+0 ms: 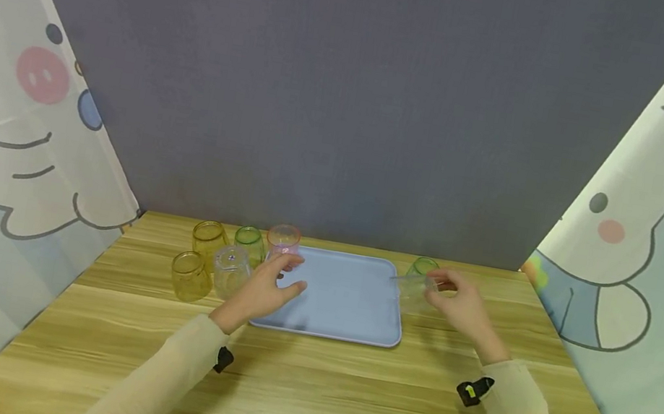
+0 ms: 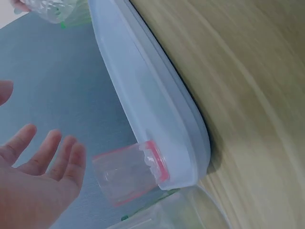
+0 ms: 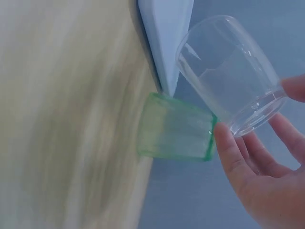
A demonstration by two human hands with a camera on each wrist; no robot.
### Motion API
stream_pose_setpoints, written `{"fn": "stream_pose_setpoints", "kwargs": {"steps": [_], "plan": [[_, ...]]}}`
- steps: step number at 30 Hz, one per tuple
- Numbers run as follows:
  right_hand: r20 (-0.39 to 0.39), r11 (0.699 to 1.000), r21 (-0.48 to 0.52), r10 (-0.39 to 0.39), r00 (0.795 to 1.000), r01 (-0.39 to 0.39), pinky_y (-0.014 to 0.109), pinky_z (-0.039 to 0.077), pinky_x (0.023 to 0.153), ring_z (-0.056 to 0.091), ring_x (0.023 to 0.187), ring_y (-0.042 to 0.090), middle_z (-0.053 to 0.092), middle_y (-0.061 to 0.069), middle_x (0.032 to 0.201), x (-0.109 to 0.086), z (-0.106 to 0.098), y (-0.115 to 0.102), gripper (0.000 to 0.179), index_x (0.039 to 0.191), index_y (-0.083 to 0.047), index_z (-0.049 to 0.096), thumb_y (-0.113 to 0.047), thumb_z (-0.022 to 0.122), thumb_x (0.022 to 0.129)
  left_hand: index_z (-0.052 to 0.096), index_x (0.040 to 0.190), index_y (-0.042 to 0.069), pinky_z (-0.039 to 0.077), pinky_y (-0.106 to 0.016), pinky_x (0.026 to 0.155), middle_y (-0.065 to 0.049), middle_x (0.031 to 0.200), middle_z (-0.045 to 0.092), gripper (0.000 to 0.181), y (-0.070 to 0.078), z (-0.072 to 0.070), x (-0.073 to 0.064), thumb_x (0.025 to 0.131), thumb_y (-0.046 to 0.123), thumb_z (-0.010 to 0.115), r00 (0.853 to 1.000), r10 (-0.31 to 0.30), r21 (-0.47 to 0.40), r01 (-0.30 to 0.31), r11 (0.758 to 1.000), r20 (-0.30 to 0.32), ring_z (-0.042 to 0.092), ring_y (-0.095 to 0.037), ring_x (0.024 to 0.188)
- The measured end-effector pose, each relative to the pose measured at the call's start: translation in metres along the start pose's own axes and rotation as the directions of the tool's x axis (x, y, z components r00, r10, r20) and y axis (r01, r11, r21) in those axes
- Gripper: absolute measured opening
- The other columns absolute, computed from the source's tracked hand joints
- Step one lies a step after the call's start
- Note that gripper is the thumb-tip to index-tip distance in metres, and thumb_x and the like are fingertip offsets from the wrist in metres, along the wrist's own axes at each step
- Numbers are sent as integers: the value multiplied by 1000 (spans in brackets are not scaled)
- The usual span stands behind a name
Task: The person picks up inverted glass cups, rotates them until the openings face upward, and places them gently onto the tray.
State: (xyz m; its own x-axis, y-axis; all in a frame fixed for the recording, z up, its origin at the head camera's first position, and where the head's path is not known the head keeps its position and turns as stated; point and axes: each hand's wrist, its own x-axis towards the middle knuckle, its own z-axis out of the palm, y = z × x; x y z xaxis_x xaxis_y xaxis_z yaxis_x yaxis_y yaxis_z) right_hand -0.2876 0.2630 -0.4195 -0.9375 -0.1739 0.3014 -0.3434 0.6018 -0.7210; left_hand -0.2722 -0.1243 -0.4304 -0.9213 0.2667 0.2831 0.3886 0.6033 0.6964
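Observation:
My right hand (image 1: 461,308) grips a clear glass (image 1: 413,292) by its thick base, the glass tilted with its mouth away from the fingers. It is held up near the right edge of the pale blue tray (image 1: 343,297). Behind it a green glass (image 3: 178,129) stands on the table beside the tray. Over the tray's left side, my left hand (image 1: 267,288) hovers with fingers spread and nothing in them. A pink-rimmed glass (image 2: 128,171) is at the tray's back left corner, close to that hand; whether it stands inside the rim I cannot tell.
Left of the tray stand two amber glasses (image 1: 191,277), a green glass (image 1: 250,243) and another clear glass (image 1: 231,271), close together. A grey panel (image 1: 355,108) rises behind the wooden table (image 1: 326,396). Printed curtains (image 1: 647,216) hang on both sides.

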Motion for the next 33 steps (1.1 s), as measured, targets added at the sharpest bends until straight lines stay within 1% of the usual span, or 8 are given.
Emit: {"fn": "stream_pose_setpoints", "kwargs": {"steps": [5,11,17,20,22,25,28,33], "plan": [[5,995,80,56,998,-56,37,52,84,61,110,39,64,25,123,-1,10,4,41,130,4,62,-14,71,94,57,140,10,46,-46,103,-8,136,59,49,1,2,-1,96,27,71,999,-30,-47,29,998,-17,54,-28,124],[11,977,174,121,993,-121,31,52,85,60,114,39,62,26,126,-3,17,5,43,133,3,60,-15,70,95,57,139,10,46,-47,103,-10,136,59,49,3,6,-1,95,26,72,1000,-20,-92,18,996,-23,55,-29,124],[11,961,249,124,992,-123,25,52,83,61,114,37,61,29,129,-4,22,1,44,134,6,59,-11,69,95,58,138,7,46,-49,101,-11,134,60,47,5,11,0,95,23,72,1000,-11,-141,8,990,-24,55,-34,123],[15,949,293,116,993,-115,23,54,81,63,110,31,60,31,129,-4,26,-1,44,134,8,58,-9,69,95,58,137,7,46,-49,100,-11,133,60,47,6,12,0,95,22,72,1000,-18,-162,15,987,-20,55,-36,123],[17,940,319,118,993,-117,23,55,80,63,106,24,60,31,129,-5,29,-4,44,134,8,57,-8,69,95,59,137,7,46,-48,101,-11,131,61,47,6,11,0,95,23,72,999,-25,-179,21,984,-20,55,-35,123],[25,927,354,125,992,-126,22,55,81,62,104,16,59,31,130,-5,33,-7,45,135,8,56,-8,68,95,58,138,8,46,-48,102,-10,131,60,47,6,10,0,95,24,72,999,-37,-207,32,978,-19,54,-35,124],[27,913,385,133,991,-133,22,55,84,61,105,13,58,30,132,-5,35,-10,45,136,8,56,-8,68,96,58,139,10,45,-49,103,-9,132,59,48,6,8,0,96,25,72,999,-35,-224,30,974,-20,53,-36,125],[22,886,446,134,991,-130,23,55,85,61,103,8,56,30,133,-5,40,-14,44,136,9,55,-6,66,96,57,140,11,45,-49,103,-9,134,59,48,7,7,-1,97,28,71,1000,-25,-221,22,975,-10,53,-36,126]]}}
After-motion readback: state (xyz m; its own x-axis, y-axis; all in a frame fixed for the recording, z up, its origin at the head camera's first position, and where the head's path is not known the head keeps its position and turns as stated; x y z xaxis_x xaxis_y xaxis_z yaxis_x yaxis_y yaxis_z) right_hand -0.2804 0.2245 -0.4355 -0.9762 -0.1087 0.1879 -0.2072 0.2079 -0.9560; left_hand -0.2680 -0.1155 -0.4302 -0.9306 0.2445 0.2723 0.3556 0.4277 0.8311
